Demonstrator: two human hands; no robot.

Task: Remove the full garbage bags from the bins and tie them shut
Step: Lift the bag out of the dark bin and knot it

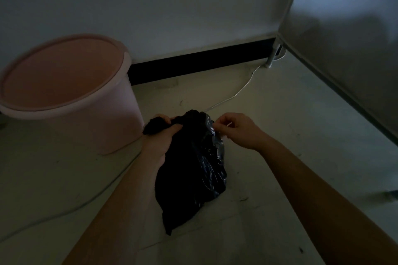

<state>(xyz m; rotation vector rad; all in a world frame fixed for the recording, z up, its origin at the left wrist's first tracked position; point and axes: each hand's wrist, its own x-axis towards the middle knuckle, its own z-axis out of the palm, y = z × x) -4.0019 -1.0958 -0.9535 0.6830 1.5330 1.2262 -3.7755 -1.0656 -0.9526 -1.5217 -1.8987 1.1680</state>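
A black garbage bag [189, 174] hangs just above the pale floor in the middle of the dim view. My left hand [160, 137] is closed around the bunched neck of the bag, and a dark tuft sticks out to the left of my fingers. My right hand [234, 130] pinches the shiny upper right edge of the bag between thumb and fingers. A pink round bin [71, 92] stands on the floor to the left, close to the bag; its inside looks bare.
A white wall with a black skirting board [200, 60] runs behind. A thin white cable [234, 94] lies across the floor toward a white post [272, 54] at the right. A grey panel [349, 45] fills the right side.
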